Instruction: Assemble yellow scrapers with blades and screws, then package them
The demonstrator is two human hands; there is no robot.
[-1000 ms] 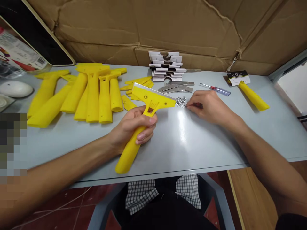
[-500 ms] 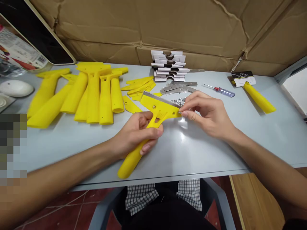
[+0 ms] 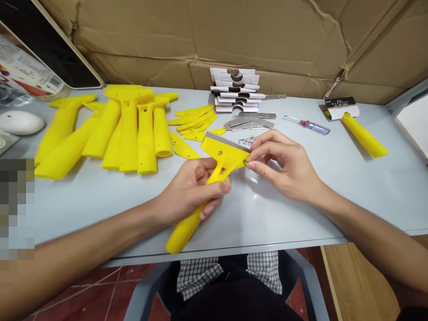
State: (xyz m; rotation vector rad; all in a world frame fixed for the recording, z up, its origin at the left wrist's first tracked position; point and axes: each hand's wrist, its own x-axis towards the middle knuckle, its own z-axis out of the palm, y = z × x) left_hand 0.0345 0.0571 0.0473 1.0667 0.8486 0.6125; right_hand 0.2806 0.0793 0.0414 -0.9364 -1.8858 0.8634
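My left hand point(image 3: 200, 189) wraps the handle of the yellow scraper point(image 3: 182, 229), fingers closed around it, holding it tilted above the near part of the table point(image 3: 361, 191). My right hand point(image 3: 290, 171) has thumb and forefinger close together at the right-hand hole point(image 3: 245, 162) in the scraper; whether they pinch one of the small screws point(image 3: 246, 141) I cannot tell. To do this well, I'd brace the scraper with my left grip, line any screw square to the hole and press gently, minding the metal blade point(image 3: 227, 141) just beside my fingertips
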